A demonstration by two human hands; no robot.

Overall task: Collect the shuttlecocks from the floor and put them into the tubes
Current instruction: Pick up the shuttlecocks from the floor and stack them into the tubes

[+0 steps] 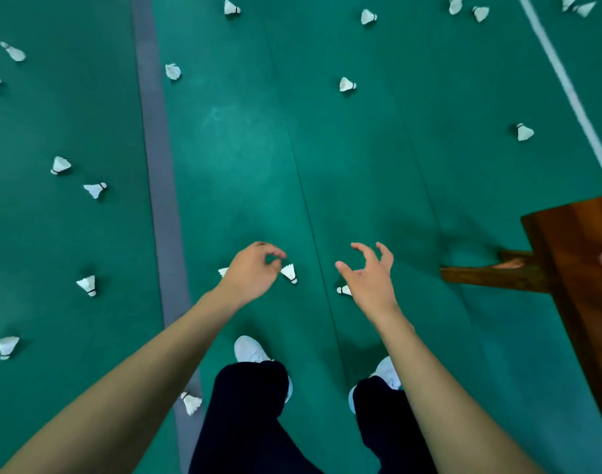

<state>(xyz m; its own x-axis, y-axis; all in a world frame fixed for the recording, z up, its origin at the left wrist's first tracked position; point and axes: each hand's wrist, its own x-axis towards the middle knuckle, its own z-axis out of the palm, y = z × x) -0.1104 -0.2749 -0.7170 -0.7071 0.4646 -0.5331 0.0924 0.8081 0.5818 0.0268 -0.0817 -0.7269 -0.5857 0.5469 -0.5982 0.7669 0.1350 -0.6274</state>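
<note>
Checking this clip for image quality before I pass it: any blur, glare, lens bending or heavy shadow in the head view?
Head view: wide-angle bending bows the grey floor stripe and the white line; a soft pale sheen sits on the green floor; the far shuttlecocks at top right look smeared; left hand and right hand are fairly sharp; shadows are soft, darkest beside the wooden bench.

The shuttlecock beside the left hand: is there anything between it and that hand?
Nothing visible does. The shuttlecock lies on the bare green floor just right of the left hand, whose fingers are loosely curled and hold nothing. No tube is in view.
</note>
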